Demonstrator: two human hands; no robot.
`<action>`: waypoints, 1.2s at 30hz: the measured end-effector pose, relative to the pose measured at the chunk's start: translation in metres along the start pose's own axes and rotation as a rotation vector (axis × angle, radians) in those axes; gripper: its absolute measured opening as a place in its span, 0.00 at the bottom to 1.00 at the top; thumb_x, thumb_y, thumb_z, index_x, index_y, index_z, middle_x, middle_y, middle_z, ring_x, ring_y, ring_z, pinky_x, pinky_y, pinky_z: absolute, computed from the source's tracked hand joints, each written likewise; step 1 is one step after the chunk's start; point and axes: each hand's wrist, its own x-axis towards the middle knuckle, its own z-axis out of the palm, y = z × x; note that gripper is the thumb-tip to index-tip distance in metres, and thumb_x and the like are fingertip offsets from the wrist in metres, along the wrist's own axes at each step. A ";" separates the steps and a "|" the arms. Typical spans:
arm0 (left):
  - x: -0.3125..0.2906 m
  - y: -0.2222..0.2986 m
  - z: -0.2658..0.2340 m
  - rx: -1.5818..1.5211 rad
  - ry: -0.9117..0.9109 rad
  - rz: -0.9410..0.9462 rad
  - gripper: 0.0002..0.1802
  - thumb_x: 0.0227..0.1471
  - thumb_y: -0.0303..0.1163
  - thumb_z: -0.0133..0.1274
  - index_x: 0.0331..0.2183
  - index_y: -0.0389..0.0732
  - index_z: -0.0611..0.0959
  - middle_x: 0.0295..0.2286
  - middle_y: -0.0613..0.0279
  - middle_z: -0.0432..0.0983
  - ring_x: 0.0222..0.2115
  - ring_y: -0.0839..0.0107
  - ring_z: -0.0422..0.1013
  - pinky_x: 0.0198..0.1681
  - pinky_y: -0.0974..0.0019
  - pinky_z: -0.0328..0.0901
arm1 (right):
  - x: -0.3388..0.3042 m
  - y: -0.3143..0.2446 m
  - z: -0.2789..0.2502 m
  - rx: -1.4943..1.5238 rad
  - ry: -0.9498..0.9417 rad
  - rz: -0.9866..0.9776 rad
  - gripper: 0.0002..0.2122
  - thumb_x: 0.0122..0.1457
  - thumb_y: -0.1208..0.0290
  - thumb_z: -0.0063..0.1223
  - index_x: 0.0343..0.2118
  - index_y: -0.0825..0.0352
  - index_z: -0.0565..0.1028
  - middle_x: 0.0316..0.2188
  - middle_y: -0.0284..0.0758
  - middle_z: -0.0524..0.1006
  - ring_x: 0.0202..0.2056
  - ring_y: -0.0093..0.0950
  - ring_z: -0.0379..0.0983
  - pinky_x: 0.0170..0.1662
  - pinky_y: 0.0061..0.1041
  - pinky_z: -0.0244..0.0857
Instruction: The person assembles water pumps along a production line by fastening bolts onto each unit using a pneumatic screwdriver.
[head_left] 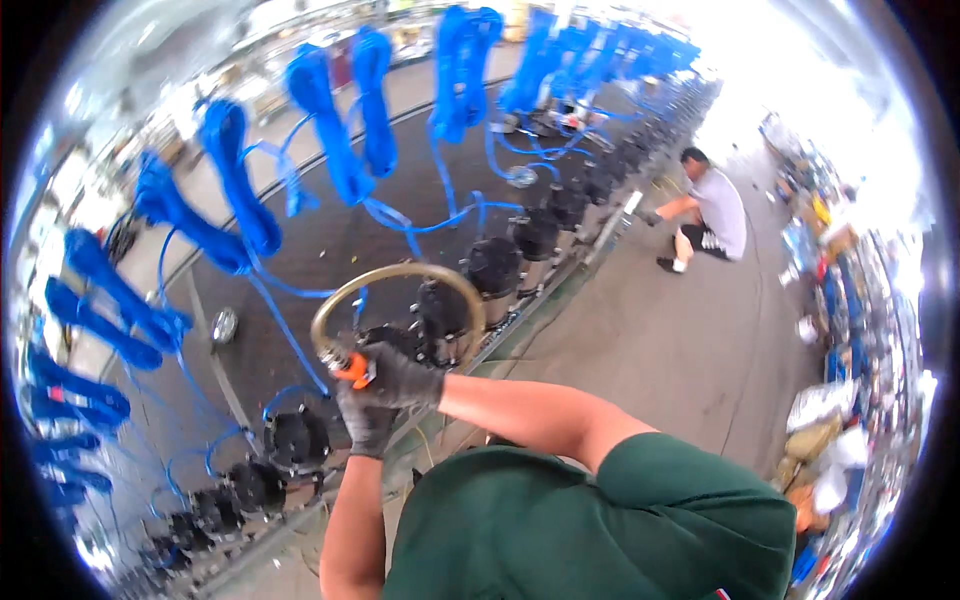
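Both my hands wear dark grey gloves and meet at an orange-and-metal fitting. My left hand is closed around its lower side. From the right, my right hand is closed against the same piece, its fingertips partly hidden. A tan, hose-like loop arches up from the fitting and curves down behind my right hand; its far end is hidden. Inside and behind the loop stand round black units with small fittings. Another black unit lies just left of my left hand.
Bundled blue hoses hang in a long row above a dark bench. Thin blue tubes run down to the black units along its edge. A person crouches farther along the aisle. Boxes and bags line the right side.
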 end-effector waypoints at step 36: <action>-0.003 -0.004 -0.036 1.278 0.145 0.310 0.61 0.21 0.43 0.78 0.59 0.40 0.68 0.56 0.45 0.66 0.57 0.49 0.64 0.64 0.56 0.61 | 0.102 0.002 -0.011 -0.211 0.240 0.213 0.15 0.52 0.70 0.71 0.40 0.64 0.74 0.29 0.31 0.79 0.31 0.24 0.77 0.35 0.26 0.73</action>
